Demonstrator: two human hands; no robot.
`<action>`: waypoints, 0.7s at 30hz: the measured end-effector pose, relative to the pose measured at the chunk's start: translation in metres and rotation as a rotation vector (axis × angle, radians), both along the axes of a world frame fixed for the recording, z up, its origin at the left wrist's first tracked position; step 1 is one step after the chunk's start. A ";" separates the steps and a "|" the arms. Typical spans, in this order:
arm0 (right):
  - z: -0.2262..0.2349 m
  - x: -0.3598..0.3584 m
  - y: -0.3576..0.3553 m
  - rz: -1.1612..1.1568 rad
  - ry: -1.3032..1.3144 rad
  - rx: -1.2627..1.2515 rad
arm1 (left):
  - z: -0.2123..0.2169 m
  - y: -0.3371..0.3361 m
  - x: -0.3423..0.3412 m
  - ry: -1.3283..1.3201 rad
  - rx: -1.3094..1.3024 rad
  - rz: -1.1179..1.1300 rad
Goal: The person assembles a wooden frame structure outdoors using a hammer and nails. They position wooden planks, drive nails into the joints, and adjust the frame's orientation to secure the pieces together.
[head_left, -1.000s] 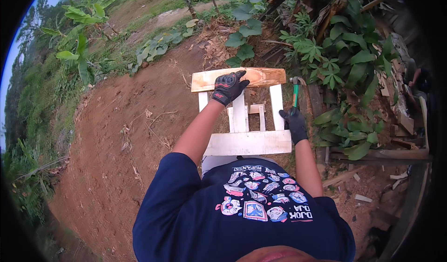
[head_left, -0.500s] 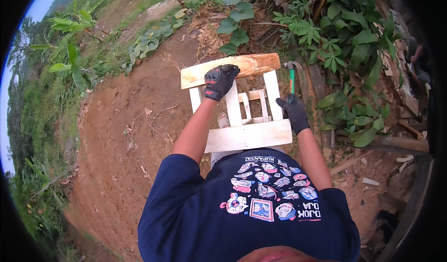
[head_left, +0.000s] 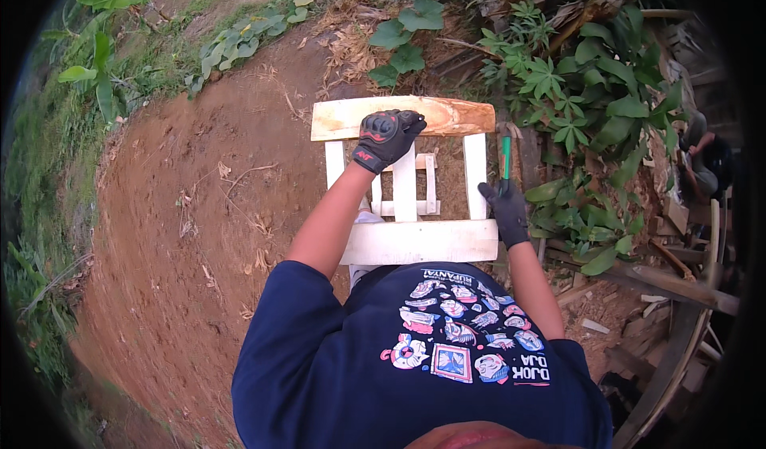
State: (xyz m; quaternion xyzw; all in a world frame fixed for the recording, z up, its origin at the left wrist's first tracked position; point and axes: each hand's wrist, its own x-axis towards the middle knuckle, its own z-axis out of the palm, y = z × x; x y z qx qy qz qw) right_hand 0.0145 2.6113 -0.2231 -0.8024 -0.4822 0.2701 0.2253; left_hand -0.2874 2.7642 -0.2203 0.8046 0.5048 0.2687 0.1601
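A pale wooden frame (head_left: 419,242), like a chair back, stands in front of my body. Its curved top board (head_left: 339,119) and lower board are joined by three upright slats, with smaller crosspieces below. My left hand (head_left: 386,139), in a black glove, is closed over the top board at the middle slat; its fingertips are partly hidden. My right hand (head_left: 508,213), also gloved, grips a hammer (head_left: 506,158) with a green and black handle, its head pointing away from me. The right thumb rests against or close beside the right slat (head_left: 475,177).
Bare brown soil (head_left: 175,233) stretches to the left, with dry leaves and twigs. Leafy plants (head_left: 594,122) grow at the far right. Scrap timber (head_left: 646,277) lies on the right, where another person (head_left: 704,162) is partly visible near the edge.
The wooden frame now sits more level in view, after leaning up to the right. My left hand has shifted slightly right with the top board. The hammer stays in my right hand.
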 end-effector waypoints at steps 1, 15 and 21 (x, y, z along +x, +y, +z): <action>0.007 -0.005 0.002 0.012 -0.031 -0.007 | -0.005 0.003 -0.004 -0.015 0.026 -0.015; 0.059 -0.008 0.008 -0.030 -0.062 0.207 | -0.023 0.044 -0.009 -0.066 -0.024 -0.134; 0.113 -0.080 0.023 0.208 0.091 0.133 | -0.030 0.048 -0.021 -0.073 -0.038 -0.115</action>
